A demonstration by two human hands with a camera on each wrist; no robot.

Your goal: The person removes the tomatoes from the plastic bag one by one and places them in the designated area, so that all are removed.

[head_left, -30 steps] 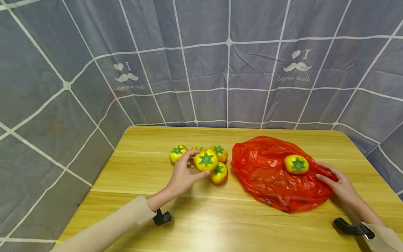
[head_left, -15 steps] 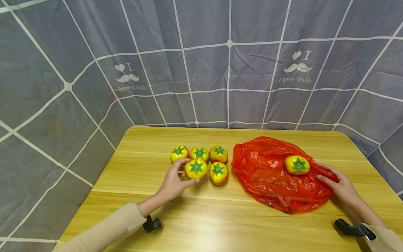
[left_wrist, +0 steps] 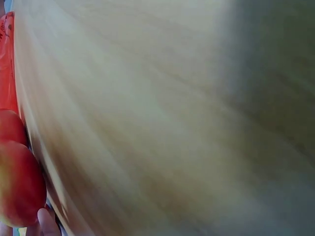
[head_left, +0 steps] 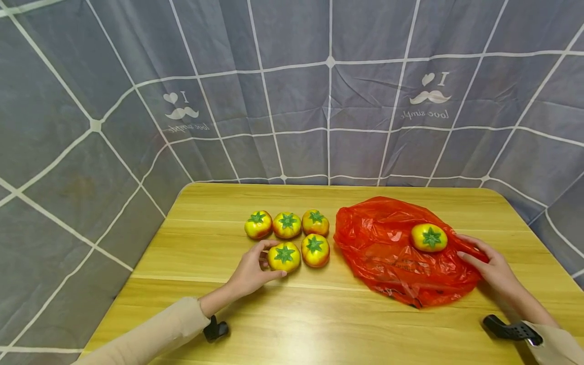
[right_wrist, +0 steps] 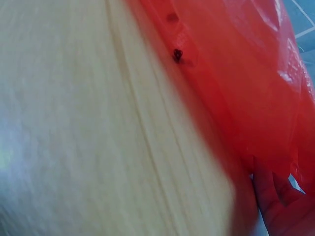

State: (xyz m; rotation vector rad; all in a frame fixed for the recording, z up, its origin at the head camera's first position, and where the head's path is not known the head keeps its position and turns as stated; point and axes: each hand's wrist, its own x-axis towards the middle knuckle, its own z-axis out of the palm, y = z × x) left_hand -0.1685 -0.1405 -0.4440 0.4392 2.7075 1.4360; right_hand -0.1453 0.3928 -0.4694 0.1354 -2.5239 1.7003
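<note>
My left hand [head_left: 252, 269] grips a squat yellow-and-red tomato [head_left: 284, 257] with a green star-shaped top, thumb at its near side and fingers behind. It sits low over the table, at the front left of a cluster. Close beside it is another tomato [head_left: 315, 250]; behind are a left one [head_left: 258, 224], a middle one [head_left: 287, 225] and a right one [head_left: 316, 223]. In the left wrist view the gripped tomato [left_wrist: 19, 184] shows its red side. My right hand [head_left: 495, 271] pinches the edge of a crumpled red plastic bag [head_left: 383, 253], where one more tomato [head_left: 429, 238] shows.
The light wooden table [head_left: 292, 324] has rounded far corners. A grey curtain [head_left: 301, 111] with white grid lines hangs behind it and along the left side. Black straps with small devices are worn at the left wrist [head_left: 216, 329] and the right wrist [head_left: 511, 329].
My left hand has brought its tomato leftward and then down towards the near side, into line with the front tomato. The right hand and the bag have stayed put.
</note>
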